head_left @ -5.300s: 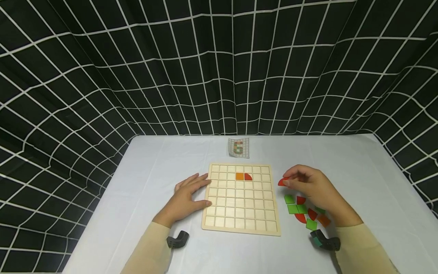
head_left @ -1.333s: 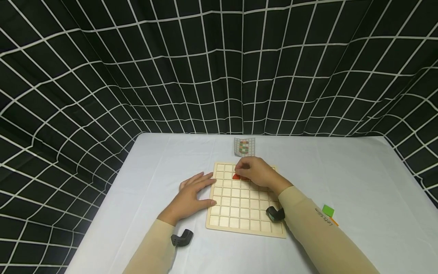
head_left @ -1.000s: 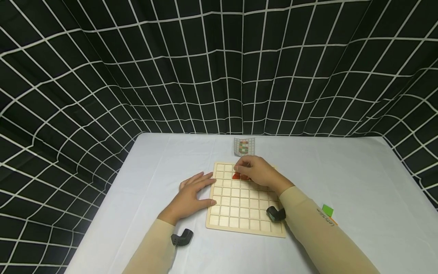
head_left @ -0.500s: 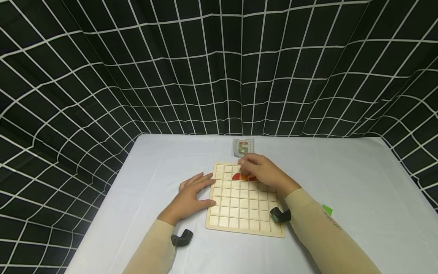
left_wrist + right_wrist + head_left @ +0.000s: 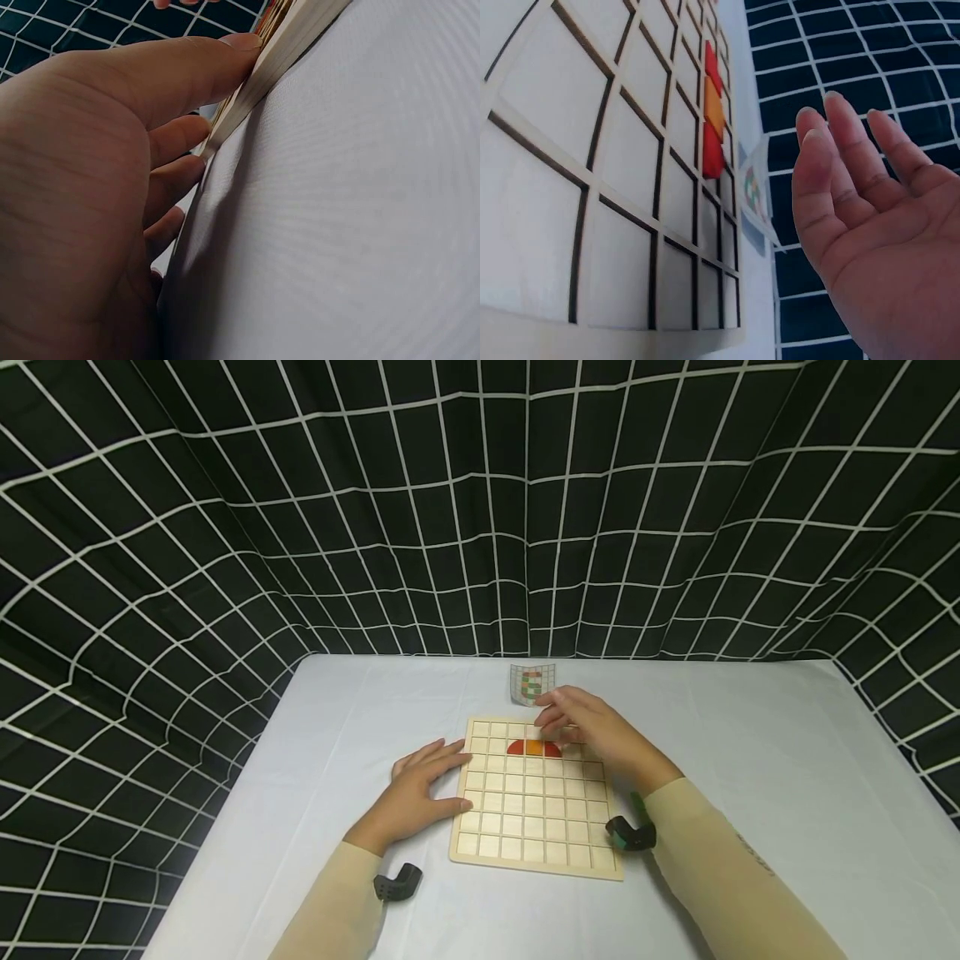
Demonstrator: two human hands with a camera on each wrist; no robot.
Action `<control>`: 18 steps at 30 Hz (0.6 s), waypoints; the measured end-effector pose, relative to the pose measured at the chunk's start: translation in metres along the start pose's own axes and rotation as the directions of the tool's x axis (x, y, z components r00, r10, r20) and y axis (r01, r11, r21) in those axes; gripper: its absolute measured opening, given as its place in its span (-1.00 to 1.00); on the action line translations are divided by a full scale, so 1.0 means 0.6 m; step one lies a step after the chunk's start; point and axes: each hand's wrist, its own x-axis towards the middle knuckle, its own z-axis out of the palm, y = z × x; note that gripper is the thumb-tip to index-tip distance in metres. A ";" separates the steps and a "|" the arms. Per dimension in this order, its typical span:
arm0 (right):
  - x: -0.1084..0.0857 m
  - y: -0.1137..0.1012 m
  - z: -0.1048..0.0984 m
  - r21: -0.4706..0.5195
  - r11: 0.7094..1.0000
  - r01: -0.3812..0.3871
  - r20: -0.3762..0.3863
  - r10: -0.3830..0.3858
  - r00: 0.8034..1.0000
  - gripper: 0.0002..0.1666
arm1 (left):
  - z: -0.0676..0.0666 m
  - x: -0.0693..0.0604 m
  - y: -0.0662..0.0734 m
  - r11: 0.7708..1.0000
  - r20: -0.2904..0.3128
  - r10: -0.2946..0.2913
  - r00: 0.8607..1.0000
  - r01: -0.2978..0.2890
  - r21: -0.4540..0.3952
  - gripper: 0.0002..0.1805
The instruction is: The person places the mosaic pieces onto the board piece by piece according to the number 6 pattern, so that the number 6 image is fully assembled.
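A wooden grid board (image 5: pixel 525 822) lies flat on the table. In its second row from the back sit an orange square (image 5: pixel 534 747) and two red quarter-circles, the left one (image 5: pixel 515 747) and the right one (image 5: pixel 552 750), flanking it. My left hand (image 5: pixel 416 793) rests at the board's left side, fingertips and thumb touching its edge (image 5: pixel 255 82) in the left wrist view. Over the board's back right hovers my right hand (image 5: pixel 603 739). Its fingers are loosely extended with nothing between them, as the right wrist view of the hand (image 5: pixel 885 217) also shows.
Behind the board lies a small pattern card (image 5: pixel 527 681) with a coloured grid design, partly behind my right fingertips. A green tile (image 5: pixel 640 808) shows beside the right wrist camera (image 5: pixel 630 835); my right sleeve blocks the area beyond. A black gridded curtain (image 5: pixel 480 527) surrounds the table.
My right hand brought a red quarter-circle from the board's right to the left of the orange square. It then let go, lifted and moved right, uncovering the row. My left hand stayed.
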 end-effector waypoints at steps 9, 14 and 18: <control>-0.019 -0.004 -0.011 0.029 0.998 0.047 -0.012 -0.046 0.999 -0.21 | 0.000 0.000 0.001 1.000 -0.002 0.004 1.000 -0.004 0.003 -0.22; -0.032 -0.007 -0.013 0.024 0.997 0.078 -0.013 -0.078 0.997 -0.26 | 0.000 -0.001 0.000 1.000 -0.002 0.005 1.000 -0.005 0.002 -0.22; -0.044 -0.010 -0.018 0.006 0.995 0.096 -0.016 -0.096 0.995 -0.26 | 0.001 -0.001 0.000 1.000 -0.008 0.011 1.000 -0.011 0.000 -0.22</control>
